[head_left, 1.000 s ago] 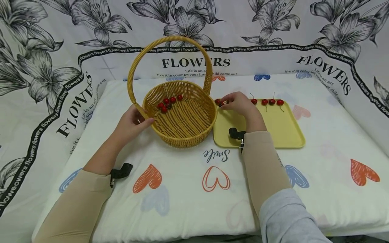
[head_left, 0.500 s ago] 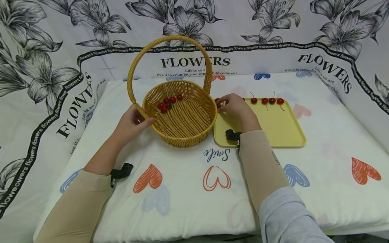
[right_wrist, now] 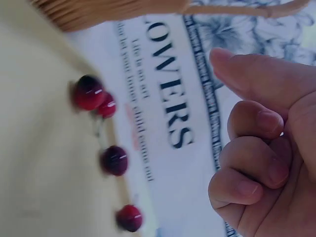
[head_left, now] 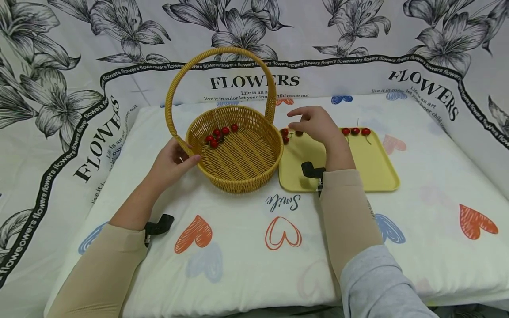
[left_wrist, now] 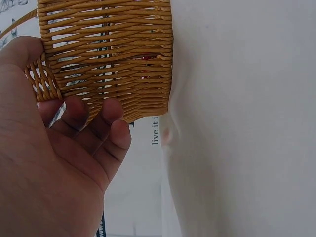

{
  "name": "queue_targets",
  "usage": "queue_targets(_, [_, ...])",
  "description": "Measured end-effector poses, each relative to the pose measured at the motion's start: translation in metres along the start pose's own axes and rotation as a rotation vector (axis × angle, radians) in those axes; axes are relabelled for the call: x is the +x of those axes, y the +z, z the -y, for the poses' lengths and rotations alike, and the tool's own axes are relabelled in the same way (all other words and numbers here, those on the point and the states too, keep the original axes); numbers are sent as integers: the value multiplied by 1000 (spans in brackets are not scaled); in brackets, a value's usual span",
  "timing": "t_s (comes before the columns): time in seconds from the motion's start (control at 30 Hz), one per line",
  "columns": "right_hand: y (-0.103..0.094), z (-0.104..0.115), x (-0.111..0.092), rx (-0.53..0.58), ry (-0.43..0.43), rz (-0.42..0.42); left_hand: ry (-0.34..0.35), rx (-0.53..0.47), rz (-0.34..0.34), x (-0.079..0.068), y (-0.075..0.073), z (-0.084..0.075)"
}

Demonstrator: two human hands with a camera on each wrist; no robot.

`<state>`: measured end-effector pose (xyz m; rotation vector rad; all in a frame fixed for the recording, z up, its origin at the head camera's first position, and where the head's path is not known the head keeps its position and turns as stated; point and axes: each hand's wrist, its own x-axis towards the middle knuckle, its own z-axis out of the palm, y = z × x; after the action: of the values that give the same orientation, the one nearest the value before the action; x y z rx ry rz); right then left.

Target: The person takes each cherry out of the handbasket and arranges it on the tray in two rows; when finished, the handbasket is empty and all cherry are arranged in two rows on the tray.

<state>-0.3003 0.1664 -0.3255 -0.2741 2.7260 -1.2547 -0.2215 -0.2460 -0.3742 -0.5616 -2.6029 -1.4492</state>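
My left hand (head_left: 172, 160) grips the left rim of a yellow-brown wicker basket (head_left: 238, 181), by the foot of its tall handle. In the left wrist view the thumb and fingers close on the woven wall (left_wrist: 108, 64). Several red cherries (head_left: 225, 131) lie together inside, toward the back left. My right hand (head_left: 318, 126) is raised over the back of a yellow tray (head_left: 374, 172) and holds nothing. Its index finger reaches out, with the other fingers bent. Dark and red cherries (right_wrist: 114, 160) lie below it near the tray's back edge; the hand hides part of that row.
More stemmed cherries (head_left: 355, 131) line the tray's back right edge. The basket handle (head_left: 172, 97) arches high above the rim. A white cloth (head_left: 238, 274) printed with hearts covers the table, and a flower-print cloth (head_left: 246, 33) hangs behind.
My right hand has let go of the cherries at the tray's back left corner and risen up and slightly right, uncovering them. The left hand and the basket stay put.
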Motion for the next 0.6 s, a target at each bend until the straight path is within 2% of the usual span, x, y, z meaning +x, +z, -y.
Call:
queue_targets(0.17, [-9, 18, -9, 35, -28, -31, 0, 15, -1, 0, 0, 0])
queue_targets(0.3, [-11, 33, -16, 105, -68, -36, 1, 21, -2, 1, -1, 1])
queue_targets(0.43, [-8, 48, -21, 201, -132, -20, -2, 20, -3, 1, -2, 2])
queue_targets(0.6, [2, 68, -20, 241, -219, 18, -6, -3, -4, 0, -1, 3])
